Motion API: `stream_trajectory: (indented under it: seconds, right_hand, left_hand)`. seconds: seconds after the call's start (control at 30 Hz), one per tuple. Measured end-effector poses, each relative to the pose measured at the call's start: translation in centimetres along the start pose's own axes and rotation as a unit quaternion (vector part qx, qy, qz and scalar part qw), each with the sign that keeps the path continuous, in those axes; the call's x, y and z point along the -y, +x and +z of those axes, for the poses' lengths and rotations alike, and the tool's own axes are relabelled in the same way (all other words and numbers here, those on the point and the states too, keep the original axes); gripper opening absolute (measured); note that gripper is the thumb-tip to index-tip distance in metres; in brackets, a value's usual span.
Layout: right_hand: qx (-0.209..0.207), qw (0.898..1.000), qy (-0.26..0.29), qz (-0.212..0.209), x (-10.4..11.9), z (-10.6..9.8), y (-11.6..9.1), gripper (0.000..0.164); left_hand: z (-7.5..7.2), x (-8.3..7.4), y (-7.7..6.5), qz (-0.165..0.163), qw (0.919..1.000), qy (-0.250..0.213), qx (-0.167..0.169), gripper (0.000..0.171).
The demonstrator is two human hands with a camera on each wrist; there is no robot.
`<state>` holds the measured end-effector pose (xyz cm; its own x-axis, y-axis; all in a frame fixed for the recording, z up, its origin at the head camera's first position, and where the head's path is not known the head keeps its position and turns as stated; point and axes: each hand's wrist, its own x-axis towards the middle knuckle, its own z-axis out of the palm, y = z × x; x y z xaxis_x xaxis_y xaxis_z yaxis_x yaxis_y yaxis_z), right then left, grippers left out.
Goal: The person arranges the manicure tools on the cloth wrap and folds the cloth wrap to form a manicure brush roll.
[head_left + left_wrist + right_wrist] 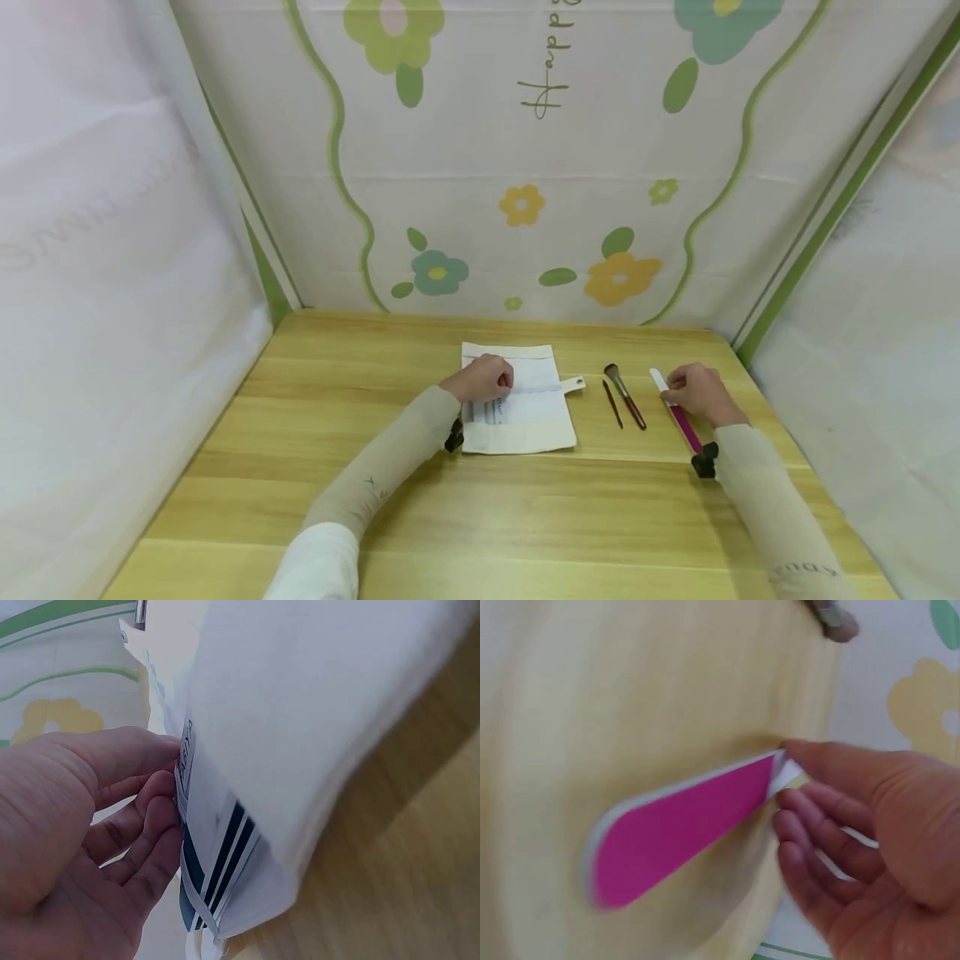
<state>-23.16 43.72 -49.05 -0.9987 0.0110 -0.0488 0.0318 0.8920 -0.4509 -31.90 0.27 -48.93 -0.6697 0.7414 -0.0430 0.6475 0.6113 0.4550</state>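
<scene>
A white fabric pouch (528,437) lies opened flat on the table, its snap strap (572,384) pointing right. My left hand (483,379) is over its left part, and in the left wrist view thumb and fingertips pinch the pouch's inner layer beside a dark-striped printed piece (214,870). At the right, my right hand (699,390) pinches a flat nail file (682,825) near its middle. The file has a magenta lower half and a white upper end. Between pouch and file lie a makeup brush (632,407) with a dark red handle and a slim dark pencil (612,404).
The wood-grain table (480,517) ends at a flower-printed curtain (450,192) behind. White curtains (112,292) hang along the left and right sides. A black wrist camera (705,460) sits close beside the lower end of the nail file.
</scene>
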Motion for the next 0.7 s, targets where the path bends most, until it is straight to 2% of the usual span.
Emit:
stream_trajectory:
  seconds: [0.2, 0.37, 0.5, 0.6, 0.7]
  right_hand:
    - [0.065, 0.995, -0.003, 0.081, 1.0, -1.5, 0.4, 0.024]
    - [0.103, 0.990, 0.026, 0.093, 1.3, -2.5, 0.6, 0.029]
    - [0.104, 0.989, 0.050, 0.089, 1.3, -2.9, 0.9, 0.029]
    - [0.090, 0.991, 0.055, 0.084, 1.6, -3.3, 1.6, 0.031]
    - [0.073, 0.990, 0.083, 0.082, 2.7, -3.8, 2.3, 0.033]
  left_hand:
    - [0.1, -0.2, 0.1, -0.003, 0.9999, -0.010, 0.008, 0.011]
    - [0.2, -0.2, -0.1, -0.012, 0.9995, -0.029, 0.006, 0.011]
    - [0.0, -0.2, -0.2, -0.020, 0.9984, -0.052, 0.009, 0.010]
    - [-0.2, -0.3, -0.3, -0.023, 0.9975, -0.066, 0.011, 0.009]
    - [-0.2, -0.4, -0.3, -0.025, 0.9973, -0.068, 0.009, 0.009]
